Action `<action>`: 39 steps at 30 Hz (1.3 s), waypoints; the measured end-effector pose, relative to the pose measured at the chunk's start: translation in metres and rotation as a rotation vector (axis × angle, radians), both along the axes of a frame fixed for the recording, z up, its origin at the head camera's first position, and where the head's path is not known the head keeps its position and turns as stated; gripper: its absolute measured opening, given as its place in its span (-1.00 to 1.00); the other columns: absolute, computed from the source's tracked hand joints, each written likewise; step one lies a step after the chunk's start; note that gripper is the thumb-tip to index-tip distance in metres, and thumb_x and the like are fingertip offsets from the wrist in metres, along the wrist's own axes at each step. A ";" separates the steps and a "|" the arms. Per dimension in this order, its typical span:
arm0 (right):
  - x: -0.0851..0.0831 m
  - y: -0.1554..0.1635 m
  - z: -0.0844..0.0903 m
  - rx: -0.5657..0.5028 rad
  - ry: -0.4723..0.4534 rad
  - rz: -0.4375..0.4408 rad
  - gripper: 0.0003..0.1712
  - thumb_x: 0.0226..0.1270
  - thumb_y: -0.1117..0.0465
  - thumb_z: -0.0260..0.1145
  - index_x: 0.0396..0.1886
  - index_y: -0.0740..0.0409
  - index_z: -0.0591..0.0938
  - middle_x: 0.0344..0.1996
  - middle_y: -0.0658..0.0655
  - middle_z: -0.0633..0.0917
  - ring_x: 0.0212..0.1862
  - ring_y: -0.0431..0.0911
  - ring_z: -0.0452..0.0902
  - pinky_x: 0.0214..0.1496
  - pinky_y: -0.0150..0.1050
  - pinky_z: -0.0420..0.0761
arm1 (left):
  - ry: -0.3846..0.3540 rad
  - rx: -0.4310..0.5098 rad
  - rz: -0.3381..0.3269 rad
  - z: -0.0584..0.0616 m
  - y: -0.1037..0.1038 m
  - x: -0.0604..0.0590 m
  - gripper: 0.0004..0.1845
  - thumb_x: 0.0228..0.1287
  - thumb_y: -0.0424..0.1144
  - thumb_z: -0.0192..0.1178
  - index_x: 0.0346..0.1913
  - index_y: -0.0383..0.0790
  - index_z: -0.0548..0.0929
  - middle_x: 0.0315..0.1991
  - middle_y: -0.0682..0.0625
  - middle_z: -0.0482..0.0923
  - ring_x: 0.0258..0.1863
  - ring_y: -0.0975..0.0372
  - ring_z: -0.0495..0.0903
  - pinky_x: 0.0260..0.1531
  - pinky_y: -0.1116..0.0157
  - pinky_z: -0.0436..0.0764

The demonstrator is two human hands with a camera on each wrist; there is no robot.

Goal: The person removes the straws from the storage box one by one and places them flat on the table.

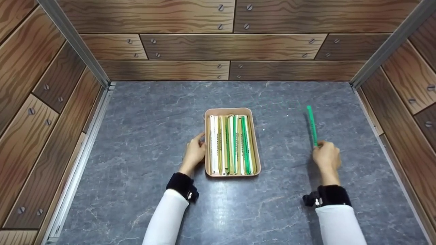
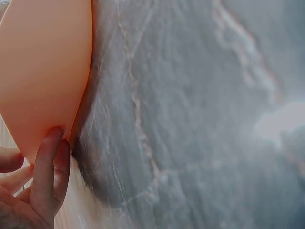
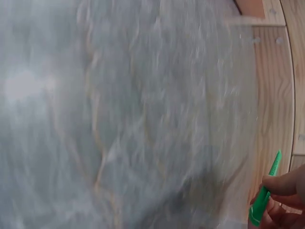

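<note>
Strip (image 1: 312,126) pinched in right hand (image 1: 327,156); left hand (image 1: 195,152) against box (image 1: 229,111)

Your right thumb and fingertips pinch the green strip near its lower end, well to the right of the box. Head view: that end disappears behind your fingers, and the upper end points away from you. Right wrist view: both ends show past the grip, but your hand is cut by the frame edge, so not every finger can be traced. Print on the strip is too small to read. A shadow falls beside it on the table (image 1: 153,136); contact with the table cannot be told.

Your left fingers, fairly straight, touch the box's left wall from outside. Head view: fingertips partly hidden. Left wrist view: fingers reach a lower corner; the box runs off the frame, contents out of sight.

In the box, white, tan and green packed strips (image 1: 214,144) lie lengthwise, side by side. Overlap hides many edges; no count possible. Glare washes out part of the table in both wrist views. Your sleeves (image 1: 167,217) are cut off below.
</note>
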State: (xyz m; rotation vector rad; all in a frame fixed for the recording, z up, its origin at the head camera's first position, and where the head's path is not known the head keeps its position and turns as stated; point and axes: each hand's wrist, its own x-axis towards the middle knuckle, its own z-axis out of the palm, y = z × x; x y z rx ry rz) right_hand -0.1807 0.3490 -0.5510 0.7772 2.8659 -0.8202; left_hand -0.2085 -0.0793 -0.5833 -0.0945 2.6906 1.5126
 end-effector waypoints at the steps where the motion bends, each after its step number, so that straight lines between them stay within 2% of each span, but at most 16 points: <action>1: 0.000 0.003 -0.001 -0.001 -0.013 -0.003 -0.53 0.46 0.18 0.11 0.30 0.21 0.51 0.03 0.34 0.64 -0.04 0.30 0.57 -0.27 0.13 0.55 | 0.001 -0.007 -0.001 0.000 0.000 0.000 -0.49 0.33 -0.42 0.11 0.35 -0.25 0.47 -0.26 -0.17 0.71 -0.37 0.12 0.67 -0.34 0.20 0.64; 5: -0.002 0.012 -0.006 0.011 -0.055 -0.015 -0.46 0.48 0.18 0.11 0.41 0.16 0.39 0.08 0.32 0.62 -0.09 0.28 0.59 -0.35 0.05 0.54 | 0.001 -0.020 -0.003 0.000 0.000 0.001 -0.51 0.34 -0.42 0.10 0.34 -0.27 0.48 -0.30 -0.14 0.70 -0.38 0.14 0.65 -0.33 0.19 0.63; 8: -0.003 0.019 -0.007 0.037 -0.078 -0.021 -0.43 0.48 0.18 0.10 0.45 0.11 0.35 0.13 0.37 0.58 -0.03 0.33 0.55 -0.29 0.13 0.53 | 0.004 -0.023 -0.009 0.001 0.000 0.000 -0.50 0.34 -0.41 0.10 0.34 -0.28 0.47 -0.33 -0.13 0.68 -0.43 0.15 0.63 -0.38 0.20 0.61; 13: -0.006 0.030 -0.009 0.063 -0.105 -0.003 -0.45 0.46 0.20 0.07 0.43 0.10 0.38 0.15 0.48 0.51 0.03 0.43 0.47 -0.16 0.28 0.50 | 0.000 -0.031 -0.012 0.003 0.001 -0.002 -0.46 0.31 -0.44 0.09 0.37 -0.27 0.43 -0.38 -0.10 0.65 -0.52 0.18 0.58 -0.48 0.25 0.58; 21: -0.008 0.035 -0.011 0.056 -0.167 0.056 -0.46 0.42 0.27 0.05 0.38 0.18 0.43 0.15 0.48 0.51 0.03 0.45 0.47 -0.20 0.28 0.50 | 0.001 -0.063 -0.009 0.003 0.001 -0.002 -0.45 0.31 -0.41 0.10 0.39 -0.17 0.44 -0.42 -0.06 0.65 -0.57 0.20 0.56 -0.53 0.26 0.54; 24: -0.008 0.032 -0.010 0.068 -0.165 0.055 -0.45 0.41 0.29 0.06 0.39 0.19 0.42 0.15 0.49 0.48 0.05 0.45 0.45 -0.17 0.30 0.50 | 0.000 -0.054 -0.018 0.002 0.000 -0.001 -0.44 0.32 -0.42 0.09 0.39 -0.16 0.43 -0.41 -0.08 0.65 -0.58 0.21 0.56 -0.55 0.27 0.55; 28: -0.007 0.011 -0.005 0.115 -0.048 0.062 -0.48 0.38 0.28 0.08 0.33 0.21 0.48 0.10 0.48 0.50 0.05 0.44 0.46 -0.13 0.33 0.50 | -0.002 -0.041 -0.025 0.002 -0.001 0.000 -0.44 0.32 -0.43 0.09 0.40 -0.18 0.42 -0.41 -0.09 0.65 -0.60 0.21 0.55 -0.58 0.28 0.56; 32: -0.006 -0.029 0.003 0.133 0.126 0.152 -0.57 0.35 0.27 0.09 0.18 0.21 0.60 -0.02 0.42 0.63 -0.13 0.34 0.59 -0.27 0.21 0.56 | 0.018 -0.050 -0.019 0.002 -0.001 -0.001 -0.44 0.31 -0.44 0.09 0.39 -0.20 0.43 -0.46 -0.07 0.62 -0.62 0.22 0.52 -0.57 0.27 0.55; 35: -0.006 -0.063 0.005 0.080 0.245 0.259 -0.65 0.33 0.30 0.14 0.05 0.25 0.66 -0.18 0.34 0.71 -0.27 0.20 0.65 -0.35 0.07 0.59 | 0.051 -0.068 -0.025 0.001 0.000 -0.001 -0.44 0.29 -0.46 0.09 0.37 -0.23 0.45 -0.50 -0.05 0.59 -0.62 0.22 0.50 -0.54 0.25 0.54; 39: -0.005 -0.107 0.004 -0.031 0.359 0.396 -0.74 0.26 0.37 0.25 -0.08 0.31 0.71 -0.32 0.26 0.73 -0.34 0.07 0.64 -0.32 -0.03 0.63 | 0.092 -0.108 -0.028 0.000 0.001 -0.002 -0.44 0.26 -0.47 0.09 0.35 -0.24 0.47 -0.55 -0.01 0.54 -0.62 0.21 0.46 -0.52 0.21 0.52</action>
